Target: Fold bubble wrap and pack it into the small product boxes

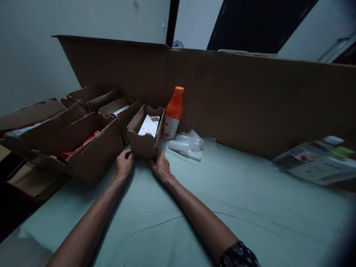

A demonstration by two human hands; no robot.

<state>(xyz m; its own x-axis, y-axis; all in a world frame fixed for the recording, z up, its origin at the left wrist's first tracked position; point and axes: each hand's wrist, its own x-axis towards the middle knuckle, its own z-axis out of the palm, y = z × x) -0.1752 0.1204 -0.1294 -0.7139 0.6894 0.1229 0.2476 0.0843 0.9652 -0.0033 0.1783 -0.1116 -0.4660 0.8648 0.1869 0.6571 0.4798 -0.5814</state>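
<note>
A small open cardboard box (141, 145) stands on the green cloth, holding a white printed carton (149, 125). My left hand (124, 164) is at the box's lower near left corner, its fingers curled against the cardboard. At the lower right corner my right hand (160, 165) grips the side, with its fingertips partly hidden by the box. Just behind the right side, touching or very close, an orange bottle (174, 105) with a white label stands upright. Clear bubble wrap (185, 144) lies in a heap right of the bottle.
More open cardboard boxes (96, 157) crowd the left side, one with a red item (80, 145) inside. A tall cardboard panel (250, 100) runs along the back. At far right, clear plastic-looking packages or bottles (311, 159) lean against it, blurred. Green cloth (222, 215) covers the surface.
</note>
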